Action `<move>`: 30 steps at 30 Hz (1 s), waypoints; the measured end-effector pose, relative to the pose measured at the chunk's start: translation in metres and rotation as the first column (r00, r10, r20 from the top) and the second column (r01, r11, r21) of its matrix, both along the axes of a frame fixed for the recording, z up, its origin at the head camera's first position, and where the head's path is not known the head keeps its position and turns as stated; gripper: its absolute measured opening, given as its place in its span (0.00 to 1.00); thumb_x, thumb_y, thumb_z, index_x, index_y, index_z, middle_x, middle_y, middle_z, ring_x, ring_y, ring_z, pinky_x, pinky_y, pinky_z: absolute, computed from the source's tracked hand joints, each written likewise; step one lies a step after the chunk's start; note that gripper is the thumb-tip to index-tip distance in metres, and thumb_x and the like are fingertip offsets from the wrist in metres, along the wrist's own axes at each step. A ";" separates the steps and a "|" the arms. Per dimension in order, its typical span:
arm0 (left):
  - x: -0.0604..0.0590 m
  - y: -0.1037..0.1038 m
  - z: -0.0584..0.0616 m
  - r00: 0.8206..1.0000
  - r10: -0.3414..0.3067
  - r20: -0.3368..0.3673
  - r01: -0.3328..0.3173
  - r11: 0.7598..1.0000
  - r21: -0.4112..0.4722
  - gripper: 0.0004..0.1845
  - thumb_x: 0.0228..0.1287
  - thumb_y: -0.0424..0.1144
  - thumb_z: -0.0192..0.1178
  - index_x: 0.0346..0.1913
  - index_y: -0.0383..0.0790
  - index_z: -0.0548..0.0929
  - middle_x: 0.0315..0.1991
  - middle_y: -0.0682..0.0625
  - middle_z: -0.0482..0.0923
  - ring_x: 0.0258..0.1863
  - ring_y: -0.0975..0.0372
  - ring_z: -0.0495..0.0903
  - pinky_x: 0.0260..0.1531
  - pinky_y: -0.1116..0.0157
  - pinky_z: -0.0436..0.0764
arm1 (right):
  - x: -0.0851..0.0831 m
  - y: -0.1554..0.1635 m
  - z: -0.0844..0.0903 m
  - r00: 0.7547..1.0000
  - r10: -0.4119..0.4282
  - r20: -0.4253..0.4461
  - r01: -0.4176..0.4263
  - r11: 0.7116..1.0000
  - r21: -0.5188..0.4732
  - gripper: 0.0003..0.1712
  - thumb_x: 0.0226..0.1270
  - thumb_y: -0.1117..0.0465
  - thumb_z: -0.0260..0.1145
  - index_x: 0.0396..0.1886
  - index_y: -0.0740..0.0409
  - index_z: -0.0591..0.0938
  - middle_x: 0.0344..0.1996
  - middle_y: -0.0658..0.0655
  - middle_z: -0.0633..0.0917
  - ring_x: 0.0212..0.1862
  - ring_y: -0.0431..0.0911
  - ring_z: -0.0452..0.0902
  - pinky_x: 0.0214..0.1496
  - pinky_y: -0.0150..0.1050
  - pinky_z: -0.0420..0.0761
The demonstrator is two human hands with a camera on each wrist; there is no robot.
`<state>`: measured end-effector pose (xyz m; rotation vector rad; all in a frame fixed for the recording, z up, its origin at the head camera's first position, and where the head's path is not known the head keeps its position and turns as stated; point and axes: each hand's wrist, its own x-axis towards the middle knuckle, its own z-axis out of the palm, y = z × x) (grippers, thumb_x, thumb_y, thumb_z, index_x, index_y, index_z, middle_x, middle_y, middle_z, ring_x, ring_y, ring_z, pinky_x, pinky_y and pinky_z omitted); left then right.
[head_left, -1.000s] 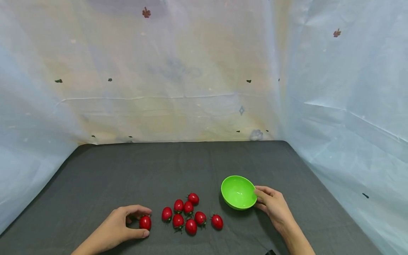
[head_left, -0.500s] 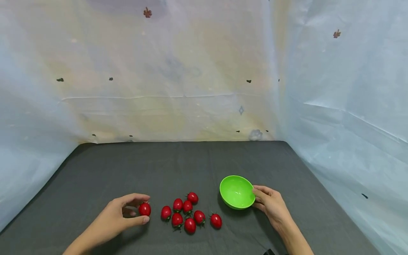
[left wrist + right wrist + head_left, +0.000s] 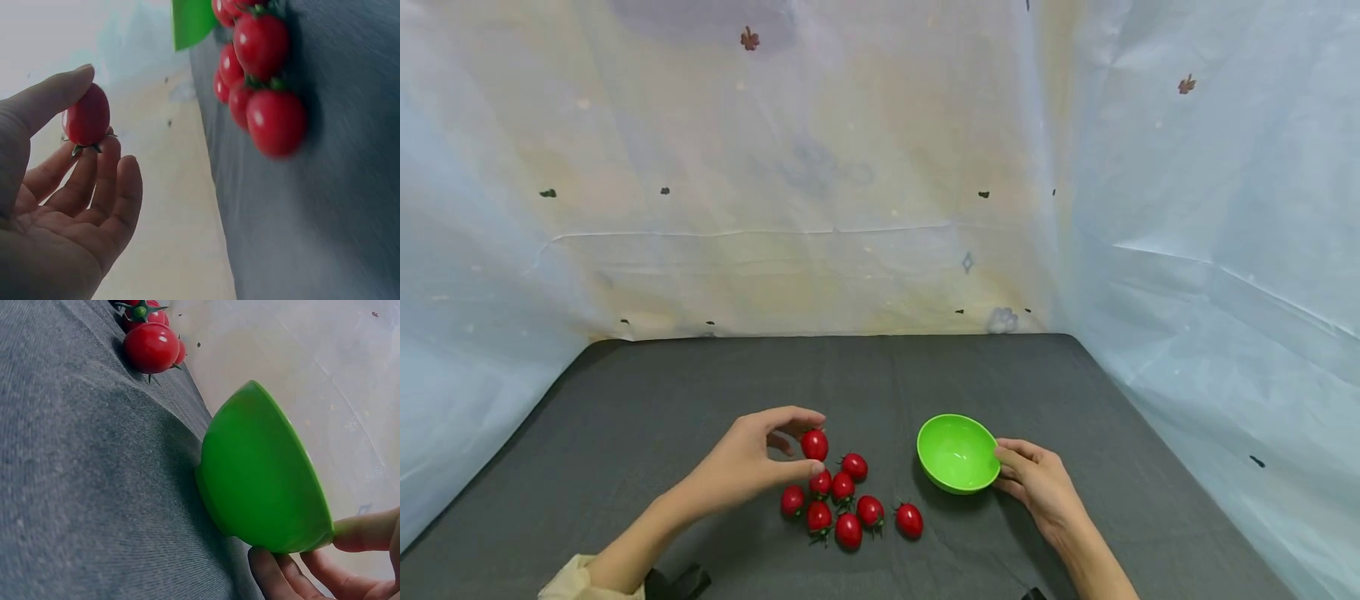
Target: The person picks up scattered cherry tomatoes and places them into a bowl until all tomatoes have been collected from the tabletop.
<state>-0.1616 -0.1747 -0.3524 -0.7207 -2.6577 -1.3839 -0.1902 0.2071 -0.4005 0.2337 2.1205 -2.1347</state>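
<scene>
Between thumb and fingers, my left hand pinches a red cherry tomato, held up over the left part of the tomato group. In the left wrist view this tomato shows its green calyx pointing down toward the fingers. Several more cherry tomatoes lie bunched on the dark cloth, and one lone tomato sits a little to their right. My right hand grips the rim of a bright green bowl, thumb at the rim and fingers under the outer wall. The bowl's inside holds nothing.
A dark grey cloth covers the table. Pale patterned sheeting hangs behind it and along both sides. A small black object shows at the front edge near the right forearm.
My left hand has lifted the tomato and carried it right and away from me, from the left of the group to above it. The right hand and bowl stay nearly in place.
</scene>
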 end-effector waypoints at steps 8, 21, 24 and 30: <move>-0.022 0.045 0.001 0.990 -0.133 -0.041 0.135 0.990 0.046 0.24 0.58 0.49 0.72 0.57 0.51 0.81 0.50 0.60 0.80 0.45 0.65 0.78 0.48 0.61 0.78 | 0.002 0.000 0.001 1.000 0.001 -0.001 -0.001 1.000 0.003 0.21 0.74 0.65 0.58 0.60 0.76 0.73 0.54 0.68 0.78 0.46 0.52 0.82 0.46 0.45 0.82; -0.044 0.098 -0.004 0.977 -0.211 -0.036 0.212 0.975 0.057 0.19 0.57 0.41 0.73 0.52 0.48 0.83 0.41 0.63 0.81 0.43 0.67 0.78 0.48 0.56 0.78 | 0.003 -0.001 0.002 1.000 -0.007 -0.006 0.006 1.000 -0.030 0.21 0.74 0.65 0.60 0.60 0.75 0.74 0.51 0.66 0.80 0.46 0.53 0.82 0.46 0.45 0.82; -0.047 0.106 -0.009 0.977 -0.213 -0.023 0.214 0.976 0.042 0.20 0.57 0.41 0.74 0.52 0.44 0.83 0.39 0.63 0.81 0.42 0.66 0.79 0.44 0.58 0.78 | 0.003 -0.003 0.003 1.000 -0.004 -0.011 0.004 0.999 -0.036 0.21 0.73 0.65 0.60 0.59 0.75 0.74 0.50 0.65 0.81 0.46 0.53 0.82 0.46 0.45 0.82; -0.052 0.121 -0.016 0.976 -0.218 -0.009 0.218 0.976 0.017 0.21 0.56 0.41 0.74 0.52 0.41 0.83 0.39 0.62 0.81 0.41 0.66 0.79 0.38 0.65 0.77 | 0.004 -0.005 0.004 1.000 0.006 -0.010 -0.007 0.999 -0.041 0.21 0.73 0.65 0.60 0.59 0.75 0.74 0.49 0.65 0.81 0.46 0.53 0.82 0.46 0.45 0.82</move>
